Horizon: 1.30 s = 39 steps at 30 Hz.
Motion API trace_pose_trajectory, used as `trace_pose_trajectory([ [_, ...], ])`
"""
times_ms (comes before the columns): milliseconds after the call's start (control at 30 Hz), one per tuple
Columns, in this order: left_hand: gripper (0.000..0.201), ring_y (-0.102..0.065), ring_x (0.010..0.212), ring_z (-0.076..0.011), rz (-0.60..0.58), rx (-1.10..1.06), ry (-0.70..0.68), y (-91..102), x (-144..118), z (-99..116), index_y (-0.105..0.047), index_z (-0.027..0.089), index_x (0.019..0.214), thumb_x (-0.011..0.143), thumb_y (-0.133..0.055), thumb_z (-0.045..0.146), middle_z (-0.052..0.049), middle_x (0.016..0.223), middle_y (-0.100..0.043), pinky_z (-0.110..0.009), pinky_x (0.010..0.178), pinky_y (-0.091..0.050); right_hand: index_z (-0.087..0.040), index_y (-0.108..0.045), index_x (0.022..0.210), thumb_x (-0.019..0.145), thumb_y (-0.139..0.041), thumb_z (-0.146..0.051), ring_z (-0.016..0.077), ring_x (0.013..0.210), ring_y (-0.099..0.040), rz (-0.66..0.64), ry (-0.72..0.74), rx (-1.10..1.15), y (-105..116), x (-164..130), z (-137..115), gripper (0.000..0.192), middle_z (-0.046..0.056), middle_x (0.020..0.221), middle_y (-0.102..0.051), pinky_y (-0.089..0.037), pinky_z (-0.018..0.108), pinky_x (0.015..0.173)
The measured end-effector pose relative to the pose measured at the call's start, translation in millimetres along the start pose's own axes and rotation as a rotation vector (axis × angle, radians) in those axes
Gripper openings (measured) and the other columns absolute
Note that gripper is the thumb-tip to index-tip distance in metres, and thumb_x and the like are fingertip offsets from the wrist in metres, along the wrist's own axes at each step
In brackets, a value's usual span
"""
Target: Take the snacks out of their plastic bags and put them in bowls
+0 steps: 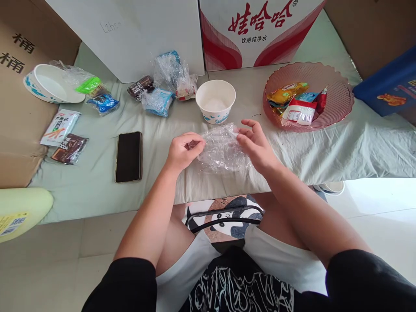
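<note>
Honestly, the clear plastic bag [221, 151] is hard to trace, its see-through folds blending into the cloth on the desk [156, 177]. It lies between the two hands, near the front edge. The left hand [185, 151] pinches its left side, thumb against curled fingers, which cover most of a small dark-brown thing [191, 145]. The right hand [256, 145] is loosely curled at the bag's other corner, thumb and fingers apart; I cannot tell whether they grip the plastic.

Packets in the pink bowl [344, 93] overlap, hiding one another. The yellow container [22, 210] is cut off at the left, and the desk partly hides a round object [333, 187] below it.

For room, the paper bowl [216, 102] stands just beyond the bag, with the white box [152, 39] and the red-and-white box [256, 39] walling off the back. Bare cloth runs from the left hand to the phone [129, 157], and from the right forearm up to the pink bowl's near rim.
</note>
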<state>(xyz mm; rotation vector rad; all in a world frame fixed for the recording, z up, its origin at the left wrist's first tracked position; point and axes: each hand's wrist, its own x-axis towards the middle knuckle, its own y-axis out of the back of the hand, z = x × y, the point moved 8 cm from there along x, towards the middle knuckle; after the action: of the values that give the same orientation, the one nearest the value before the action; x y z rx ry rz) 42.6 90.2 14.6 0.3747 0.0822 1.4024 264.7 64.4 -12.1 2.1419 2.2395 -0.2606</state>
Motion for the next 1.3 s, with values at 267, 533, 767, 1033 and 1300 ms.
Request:
trace_pose_trajectory([
  [267, 0.06, -0.074, 0.103, -0.0277, -0.214, -0.59, 0.316, -36.5, -12.6, -4.9, -0.072, 0.023, 0.112, 0.065, -0.088, 0.058, -0.01, 0.106, -0.076, -0.038, 0.083, -0.06, -0.029, -0.046, 0.129, 0.075, -0.084, -0.046, 0.0161, 0.077, -0.068, -0.066, 0.026, 0.15, -15.3, -1.4, -3.4, 0.068, -0.004, 0.085, -0.067, -0.058, 0.034, 0.075],
  [533, 0.033, -0.06, 0.05, -0.0134, -0.192, -0.421, 0.487, -28.3, -19.0, -14.9, -0.066, 0.02, 0.085, 0.069, -0.085, 0.042, 0.0, 0.064, -0.069, -0.024, 0.043, -0.045, -0.02, -0.062, 0.084, 0.078, -0.082, -0.046, 0.015, 0.067, -0.064, -0.246, -0.069, -0.096, -21.7, -3.7, 5.7, 0.034, 0.001, 0.072, -0.068, -0.051, 0.03, 0.063],
  [767, 0.033, -0.048, 0.039, -0.0087, -0.217, -0.521, 0.457, -16.6, -19.3, -1.9, -0.064, 0.021, 0.089, 0.064, -0.083, 0.03, 0.007, 0.052, -0.058, -0.022, 0.04, -0.04, -0.025, -0.059, 0.1, 0.081, -0.077, -0.049, 0.0114, 0.054, -0.054, -0.171, 0.023, 0.057, -18.7, -2.8, -5.6, 0.036, -0.007, 0.065, -0.056, -0.043, 0.026, 0.053],
  [1033, 0.026, -0.056, 0.06, -0.0134, -0.102, -0.495, 0.33, -6.9, -7.5, -7.7, -0.065, 0.019, 0.061, 0.071, -0.068, 0.042, -0.003, 0.066, -0.061, -0.027, 0.053, -0.044, -0.023, -0.063, 0.073, 0.087, -0.056, -0.072, 0.016, 0.058, -0.052, -0.165, 0.012, 0.09, -17.8, 3.2, -5.8, 0.052, 0.003, 0.067, -0.059, -0.043, 0.032, 0.056],
  [1300, 0.032, -0.056, 0.072, -0.0122, 0.099, -0.103, 0.185, 5.2, -0.1, -13.4, -0.063, 0.023, 0.093, 0.065, -0.078, 0.019, 0.002, 0.084, -0.06, -0.023, 0.064, -0.045, -0.025, -0.056, 0.113, 0.071, -0.08, -0.031, 0.0107, 0.055, -0.044, 0.044, 0.028, -0.156, 1.9, 9.3, 0.9, 0.049, -0.009, 0.067, -0.055, -0.034, 0.026, 0.054],
])
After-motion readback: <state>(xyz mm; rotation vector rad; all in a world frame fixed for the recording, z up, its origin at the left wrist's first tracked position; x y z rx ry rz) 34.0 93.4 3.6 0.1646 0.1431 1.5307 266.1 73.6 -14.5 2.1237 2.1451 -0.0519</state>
